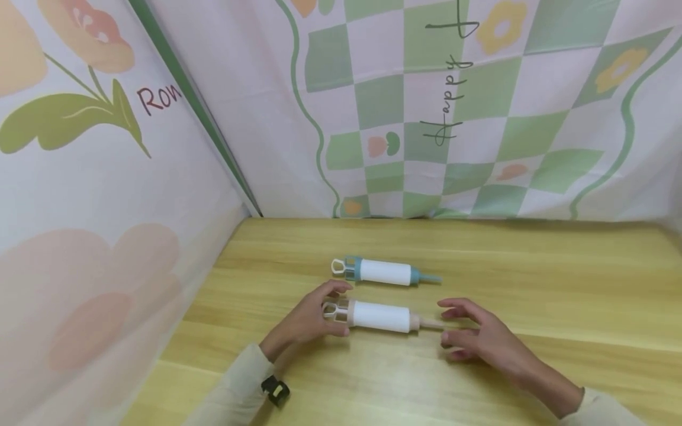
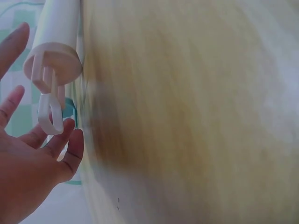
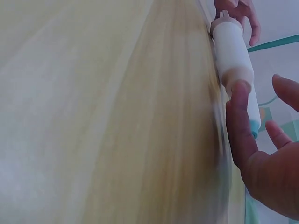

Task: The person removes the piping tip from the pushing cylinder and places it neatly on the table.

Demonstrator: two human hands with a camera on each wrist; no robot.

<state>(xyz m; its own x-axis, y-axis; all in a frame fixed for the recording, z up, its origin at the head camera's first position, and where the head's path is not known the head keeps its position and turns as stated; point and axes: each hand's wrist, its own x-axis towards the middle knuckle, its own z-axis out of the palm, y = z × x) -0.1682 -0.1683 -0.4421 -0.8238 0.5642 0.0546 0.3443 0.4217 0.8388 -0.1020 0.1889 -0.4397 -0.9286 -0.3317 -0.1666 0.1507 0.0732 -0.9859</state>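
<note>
A large syringe with a white barrel and beige ends [image 1: 380,316] lies on the wooden table, its ring handle to the left and its thin nozzle to the right. My left hand [image 1: 311,313] is at the handle end, thumb and fingers spread on either side of the ring. In the left wrist view, the ring handle [image 2: 50,114] hangs near loosely bent fingertips; contact cannot be told. Around the nozzle tip, my right hand [image 1: 485,340] has its fingers parted and loosely bent, not gripping. Behind lies a matching syringe with teal ends [image 1: 386,273], touched by neither hand.
The light wooden table [image 1: 559,266] meets a hanging green-and-white checked cloth [image 1: 426,177] at the back. Another printed cloth [image 1: 106,195] with flowers hangs along the left side. A small black-and-yellow object [image 1: 275,390] is at the left sleeve cuff.
</note>
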